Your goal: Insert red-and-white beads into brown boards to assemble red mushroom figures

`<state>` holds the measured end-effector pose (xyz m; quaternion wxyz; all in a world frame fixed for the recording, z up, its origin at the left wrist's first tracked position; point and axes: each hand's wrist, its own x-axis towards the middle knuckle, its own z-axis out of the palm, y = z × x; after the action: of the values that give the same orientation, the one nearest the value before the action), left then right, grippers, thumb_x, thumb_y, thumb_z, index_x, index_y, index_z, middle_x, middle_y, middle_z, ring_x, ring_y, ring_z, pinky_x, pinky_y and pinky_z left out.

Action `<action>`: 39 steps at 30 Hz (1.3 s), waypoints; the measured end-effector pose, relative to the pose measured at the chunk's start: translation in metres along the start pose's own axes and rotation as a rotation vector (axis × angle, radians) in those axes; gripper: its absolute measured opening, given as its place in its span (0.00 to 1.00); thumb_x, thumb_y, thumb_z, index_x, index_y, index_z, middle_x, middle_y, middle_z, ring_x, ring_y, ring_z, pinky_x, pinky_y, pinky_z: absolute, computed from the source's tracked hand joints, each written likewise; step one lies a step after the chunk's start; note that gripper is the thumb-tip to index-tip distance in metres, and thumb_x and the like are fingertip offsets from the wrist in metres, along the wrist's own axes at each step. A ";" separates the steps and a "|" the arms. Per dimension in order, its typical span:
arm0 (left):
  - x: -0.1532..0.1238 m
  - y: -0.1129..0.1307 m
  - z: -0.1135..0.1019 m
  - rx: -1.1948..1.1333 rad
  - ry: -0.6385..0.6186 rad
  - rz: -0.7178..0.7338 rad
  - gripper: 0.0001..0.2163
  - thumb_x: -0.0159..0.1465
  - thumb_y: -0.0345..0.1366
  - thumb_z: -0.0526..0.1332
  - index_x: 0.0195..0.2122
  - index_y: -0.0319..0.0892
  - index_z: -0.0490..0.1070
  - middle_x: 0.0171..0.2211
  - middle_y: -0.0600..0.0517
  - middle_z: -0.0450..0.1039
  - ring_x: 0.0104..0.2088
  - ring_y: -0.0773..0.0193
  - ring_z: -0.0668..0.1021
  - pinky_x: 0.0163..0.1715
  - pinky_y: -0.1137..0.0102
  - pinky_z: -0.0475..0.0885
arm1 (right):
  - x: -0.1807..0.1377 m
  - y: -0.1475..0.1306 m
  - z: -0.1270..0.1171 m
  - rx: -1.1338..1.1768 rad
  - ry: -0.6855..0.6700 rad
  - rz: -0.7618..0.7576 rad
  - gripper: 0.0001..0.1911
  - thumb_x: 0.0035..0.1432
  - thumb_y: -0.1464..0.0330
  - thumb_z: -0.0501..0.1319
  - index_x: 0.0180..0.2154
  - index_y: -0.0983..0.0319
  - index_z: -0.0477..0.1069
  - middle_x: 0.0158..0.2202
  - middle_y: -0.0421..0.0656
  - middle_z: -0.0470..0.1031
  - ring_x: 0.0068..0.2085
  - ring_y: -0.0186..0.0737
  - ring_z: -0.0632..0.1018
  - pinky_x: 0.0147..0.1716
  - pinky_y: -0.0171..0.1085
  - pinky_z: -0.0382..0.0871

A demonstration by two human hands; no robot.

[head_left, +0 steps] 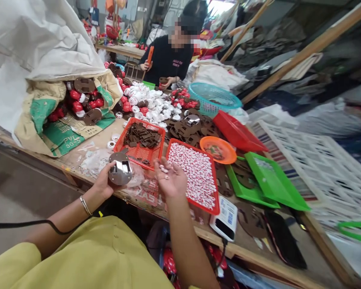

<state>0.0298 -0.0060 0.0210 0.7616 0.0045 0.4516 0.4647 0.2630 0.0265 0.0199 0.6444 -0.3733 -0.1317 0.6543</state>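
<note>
Near the table's front edge, my left hand (103,181) is closed on the rim of a round brown plastic disc (119,178) with shiny, rectangular inset parts. My right hand (173,182) is turned palm up, its fingers loosely curled, and cradles a few small white pieces (165,171). Just right of it lies a red tray (218,206) full of small white-and-red pieces. Behind my hands is a red basket (163,138) with flat dark brown strips (141,135).
A paper sack (33,128) with red and brown parts stands left. White round parts (152,102) and brown discs (183,130) are heaped behind. An orange bowl (231,154), green trays (273,180), a white device (225,218) and a phone (284,241) sit right. A co-worker (162,56) works opposite.
</note>
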 end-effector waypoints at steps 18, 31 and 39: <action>0.003 -0.016 0.004 0.256 -0.027 0.098 0.20 0.61 0.46 0.64 0.51 0.49 0.63 0.40 0.50 0.74 0.30 0.61 0.76 0.29 0.64 0.74 | -0.024 0.096 0.055 -0.654 -0.257 -0.399 0.28 0.64 0.46 0.48 0.56 0.54 0.68 0.60 0.43 0.68 0.56 0.44 0.73 0.59 0.46 0.63; 0.014 0.008 -0.019 0.077 -0.033 -0.033 0.16 0.63 0.47 0.60 0.44 0.41 0.71 0.36 0.46 0.77 0.32 0.56 0.79 0.32 0.56 0.76 | -0.001 -0.002 0.000 -1.127 0.080 -0.711 0.18 0.63 0.57 0.54 0.51 0.57 0.72 0.53 0.48 0.72 0.54 0.46 0.73 0.57 0.48 0.65; 0.009 0.013 -0.015 0.147 -0.037 0.007 0.17 0.62 0.49 0.62 0.45 0.42 0.72 0.36 0.46 0.77 0.32 0.57 0.78 0.32 0.58 0.77 | 0.039 -0.044 -0.080 -2.174 0.275 -0.221 0.14 0.57 0.70 0.57 0.41 0.61 0.80 0.38 0.52 0.80 0.41 0.48 0.79 0.40 0.40 0.69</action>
<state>0.0119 0.0013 0.0118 0.7659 0.0707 0.4701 0.4329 0.3527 0.0444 -0.0186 0.0362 -0.7972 -0.5971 0.0812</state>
